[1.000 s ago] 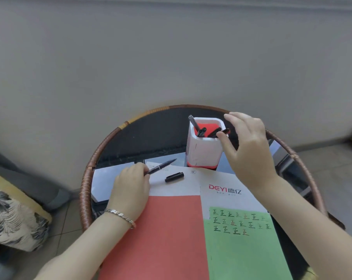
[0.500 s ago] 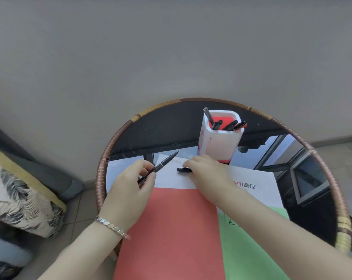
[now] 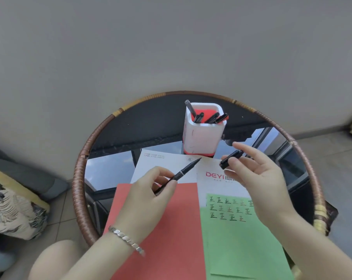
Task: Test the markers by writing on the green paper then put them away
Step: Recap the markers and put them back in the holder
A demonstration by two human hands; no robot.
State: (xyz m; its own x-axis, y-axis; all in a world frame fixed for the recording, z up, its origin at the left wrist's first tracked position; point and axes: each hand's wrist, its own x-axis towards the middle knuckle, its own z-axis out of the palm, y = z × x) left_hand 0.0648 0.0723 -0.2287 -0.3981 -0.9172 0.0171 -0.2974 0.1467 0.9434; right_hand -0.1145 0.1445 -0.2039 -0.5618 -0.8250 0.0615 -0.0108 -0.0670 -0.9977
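My left hand [image 3: 148, 190] has its grip pinched closed on the uncapped black marker [image 3: 183, 173], thumb and fingers on the rear half of the barrel, tip aimed toward one o'clock over the white sheet [image 3: 161, 164]. My right hand [image 3: 256, 174] pinches the loose cap [image 3: 231, 156] between thumb and forefinger, other fingers spread, just off the tip at three o'clock. The green paper [image 3: 237, 245] lies at five o'clock with rows of test marks on its upper part, beside the red sheet [image 3: 171, 229]. The pen holder [image 3: 203, 136] stands at twelve o'clock on the round glass bench [image 3: 110, 168], other markers in it. I judge capping comes next. The marker is light, stiff and smooth (it could roll in the fingers), so hold it near the front for aim; the cap is small and easy to drop.
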